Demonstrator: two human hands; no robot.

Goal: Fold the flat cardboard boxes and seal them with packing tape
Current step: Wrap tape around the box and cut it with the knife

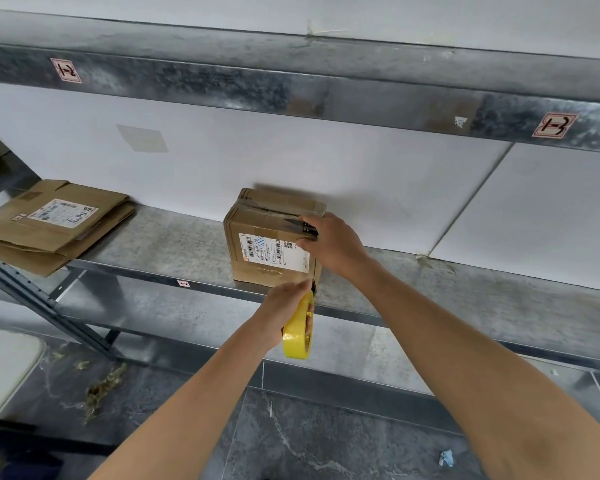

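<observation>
A folded cardboard box — brown, creased, its corners softened — stands on a dull galvanised metal shelf, close to the white wall panel behind. A white shipping label with barcodes covers much of its near face, and strips of clear-brown tape run along the top seam.

The right hand rests against the box's right upper edge, fingers closed around small dark snips whose pointed blades lie over the top of the box. The left hand grips a yellow roll of packing tape just below the box's near right corner, at the shelf lip; the roll's glossy edge faces the camera. A pulled strip seems to reach the box, though the hand hides that spot.

Far left on the same shelf lies a stack of flat cardboard boxes, one bearing a label with handwriting, its left end cut off by the frame. Below, grey marbled floor tiles carry crumpled tape scraps.
</observation>
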